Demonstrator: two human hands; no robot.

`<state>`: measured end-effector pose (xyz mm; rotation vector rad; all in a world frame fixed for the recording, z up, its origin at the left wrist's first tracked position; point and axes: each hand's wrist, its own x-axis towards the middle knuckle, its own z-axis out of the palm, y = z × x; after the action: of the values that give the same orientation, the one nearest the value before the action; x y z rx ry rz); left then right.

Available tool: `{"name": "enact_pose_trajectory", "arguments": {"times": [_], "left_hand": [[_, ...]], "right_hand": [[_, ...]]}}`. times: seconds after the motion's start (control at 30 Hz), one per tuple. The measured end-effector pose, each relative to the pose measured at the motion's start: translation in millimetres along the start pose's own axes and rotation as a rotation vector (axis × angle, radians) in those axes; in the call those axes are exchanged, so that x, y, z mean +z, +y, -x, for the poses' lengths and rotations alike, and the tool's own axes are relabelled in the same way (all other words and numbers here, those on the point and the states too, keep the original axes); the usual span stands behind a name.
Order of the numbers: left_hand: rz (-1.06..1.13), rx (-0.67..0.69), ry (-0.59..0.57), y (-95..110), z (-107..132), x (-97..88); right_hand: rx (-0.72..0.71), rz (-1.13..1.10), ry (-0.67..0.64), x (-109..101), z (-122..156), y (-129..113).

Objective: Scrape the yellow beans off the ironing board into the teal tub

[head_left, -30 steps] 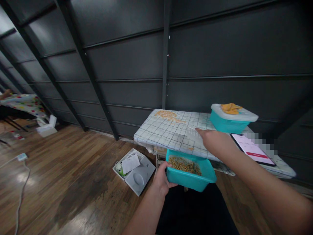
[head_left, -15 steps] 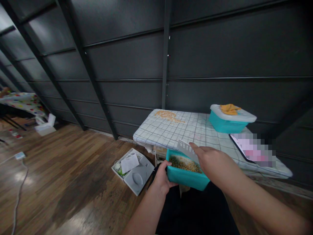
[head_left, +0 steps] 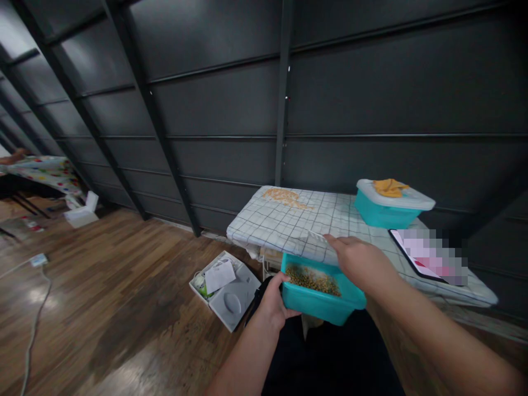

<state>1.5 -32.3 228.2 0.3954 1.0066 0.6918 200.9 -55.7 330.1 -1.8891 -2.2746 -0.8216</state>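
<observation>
My left hand [head_left: 275, 300] is closed on the near left side of a teal plastic box [head_left: 322, 309], thumb over the rim. Loose yellow and greenish grains [head_left: 313, 279] lie inside, mostly toward the left. My right hand [head_left: 355, 261] is closed on a thin white slotted plastic piece [head_left: 315, 235], seen nearly edge-on above the box's far rim; its exact kind is unclear. Beyond the box is a table with a white checked cloth [head_left: 330, 212], its back left part scattered with small orange-tan pieces [head_left: 284, 197].
A lidded teal box [head_left: 385, 213] with a yellow cloth [head_left: 390, 187] on top stands at the table's back right. A tablet [head_left: 424, 258] lies before it. An open white carton [head_left: 231, 300] sits on the floor. At far left, another person's arm [head_left: 14, 157] rests at a table.
My right hand has raised the white slotted piece slightly and turned it flatter, away from the grains. The teal box stays in my left hand. The view has shifted slightly.
</observation>
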Motion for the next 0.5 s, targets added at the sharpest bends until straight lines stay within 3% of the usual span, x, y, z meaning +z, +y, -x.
{"name": "enact_pose_trajectory", "arguments": {"times": [0.23,0.33,0.5], "left_hand": [[0.009,-0.003,0.011,-3,-2,-1.3],[0.009,0.008,0.014,-4,-6,-1.8],[0.018,0.01,0.005,-7,-19,-8.1]], "right_hand": [[-0.229,-0.167,0.16,-30,41,-29],[-0.192,-0.193,0.241,-28,45,-27],[-0.074,-0.218,0.317,-7,49,-15]]}}
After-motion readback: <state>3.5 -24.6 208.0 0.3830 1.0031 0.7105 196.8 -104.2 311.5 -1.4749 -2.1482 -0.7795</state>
